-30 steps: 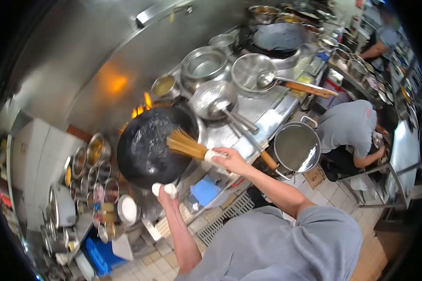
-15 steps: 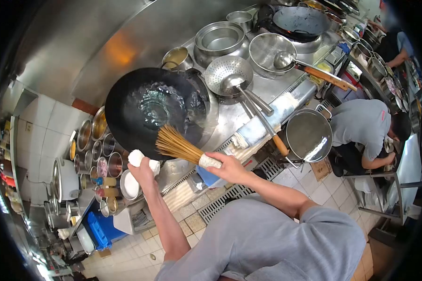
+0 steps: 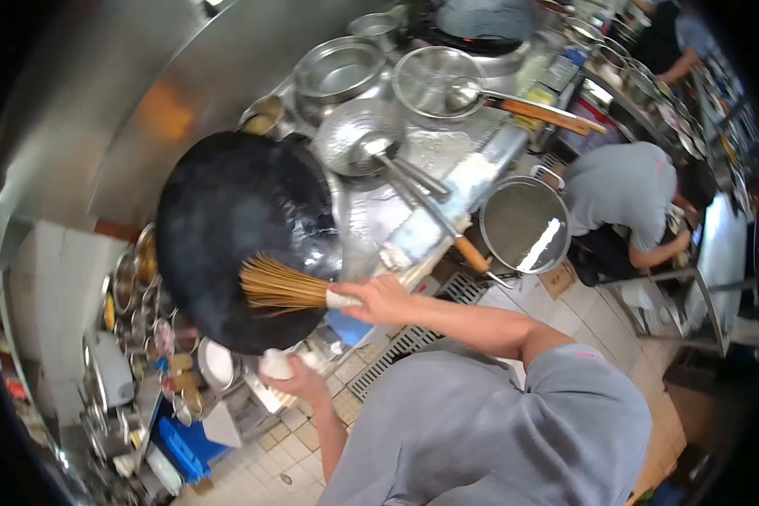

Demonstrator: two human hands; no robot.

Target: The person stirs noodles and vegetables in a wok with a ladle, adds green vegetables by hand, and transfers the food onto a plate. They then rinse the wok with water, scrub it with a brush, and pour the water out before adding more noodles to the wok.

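My right hand [image 3: 378, 299] is wrapped round the white handle of a bamboo brush [image 3: 287, 285], whose bristles lie over the lower right part of the black wok [image 3: 219, 211]. Below the wok's near rim, my left hand [image 3: 304, 379] is closed on a folded white cloth [image 3: 277, 364]. The wok is tilted, with a wet sheen on its right side. Whether the bristles touch its surface I cannot tell.
Right of the wok are a perforated strainer [image 3: 346, 139], a mesh strainer [image 3: 434, 80] and a pot of liquid [image 3: 524, 226]. A crouching person [image 3: 620, 198] is at the right. Several metal bowls [image 3: 126, 282] stand at the left.
The camera view has shifted. The wok shows more tilt and the water in it is mostly gone. My left hand with the cloth has moved down, below the rim; the brush is over the wok.
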